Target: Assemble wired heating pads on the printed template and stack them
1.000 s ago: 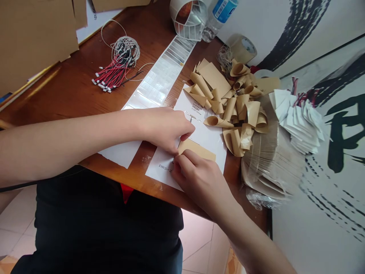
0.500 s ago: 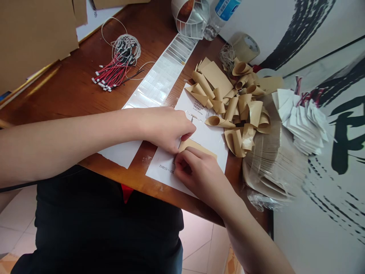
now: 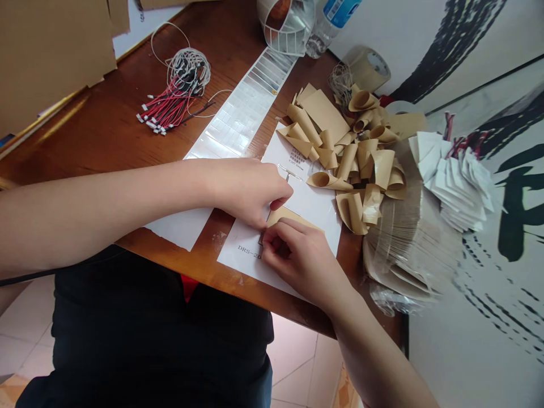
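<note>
A small tan paper piece [image 3: 293, 215] lies on a white printed sheet [image 3: 238, 255] near the table's front edge. Over its left end, my left hand [image 3: 257, 190] is closed, fingers curled and tips bent down. Whether anything is between those fingers is hidden. My right hand [image 3: 297, 255] is closed in a pinch at the near side of the tan paper, its thumb and forefinger close to my left fingertips. Part of the print "DRS-20" shows left of the right hand. Just beyond the hands, a clear strip [image 3: 290, 171] lies across the sheet.
Curled tan papers [image 3: 346, 161] are heaped on the right, beside a bagged stack of cards [image 3: 399, 243] and white tags [image 3: 454, 181]. A long glossy label sheet [image 3: 238, 122] runs away from me. Bundled red-black wires [image 3: 174, 102], a tape roll [image 3: 369, 68] and a bottle [image 3: 329, 28] stand farther back.
The right hand has shifted very slightly at the tan paper. My left hand stays in place, and the whole view has moved a little.
</note>
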### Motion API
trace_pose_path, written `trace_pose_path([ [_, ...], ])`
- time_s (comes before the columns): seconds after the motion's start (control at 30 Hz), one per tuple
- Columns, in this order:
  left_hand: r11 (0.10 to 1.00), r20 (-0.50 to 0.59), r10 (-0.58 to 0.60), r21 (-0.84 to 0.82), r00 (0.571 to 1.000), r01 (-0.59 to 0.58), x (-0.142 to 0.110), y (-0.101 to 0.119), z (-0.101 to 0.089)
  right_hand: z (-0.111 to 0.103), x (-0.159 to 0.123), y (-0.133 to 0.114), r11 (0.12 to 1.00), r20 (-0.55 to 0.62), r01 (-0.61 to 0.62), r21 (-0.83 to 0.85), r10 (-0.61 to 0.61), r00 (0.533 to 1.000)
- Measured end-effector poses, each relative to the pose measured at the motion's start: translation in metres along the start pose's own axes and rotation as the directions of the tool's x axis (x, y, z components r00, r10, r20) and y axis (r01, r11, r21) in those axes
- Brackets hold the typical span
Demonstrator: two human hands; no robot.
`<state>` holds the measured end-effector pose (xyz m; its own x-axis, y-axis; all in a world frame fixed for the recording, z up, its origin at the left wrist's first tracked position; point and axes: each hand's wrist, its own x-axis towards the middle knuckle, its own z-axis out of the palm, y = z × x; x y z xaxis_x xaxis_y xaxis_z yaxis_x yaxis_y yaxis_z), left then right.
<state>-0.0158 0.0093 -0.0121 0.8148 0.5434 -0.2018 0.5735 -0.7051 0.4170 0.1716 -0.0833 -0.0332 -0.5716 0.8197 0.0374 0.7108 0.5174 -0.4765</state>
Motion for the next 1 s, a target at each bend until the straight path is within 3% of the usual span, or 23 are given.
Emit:
trace_pose_path([
  [0.27,0.99,0.037,0.086,-0.119,0.996,-0.081,0.001,-0.002,0.002,-0.003,0.001,0.001,0.998,-0.019,-0.024,0.063,0.025,0.999],
  [0.43,0.984,0.019,0.148,-0.105,0.989,-0.145,0.001,0.0,0.007,-0.003,-0.001,-0.001,0.997,-0.06,0.024,0.078,-0.019,0.998],
  [0.8,0.989,0.058,0.092,-0.122,0.994,-0.084,-0.001,-0.002,0.002,0.004,-0.007,-0.001,0.993,-0.061,0.049,-0.107,-0.056,0.997],
  [1.0,0.988,0.04,0.12,-0.099,0.992,-0.115,-0.001,-0.003,0.003,0.007,-0.007,-0.001,0.98,-0.071,0.072,-0.184,-0.087,0.994],
])
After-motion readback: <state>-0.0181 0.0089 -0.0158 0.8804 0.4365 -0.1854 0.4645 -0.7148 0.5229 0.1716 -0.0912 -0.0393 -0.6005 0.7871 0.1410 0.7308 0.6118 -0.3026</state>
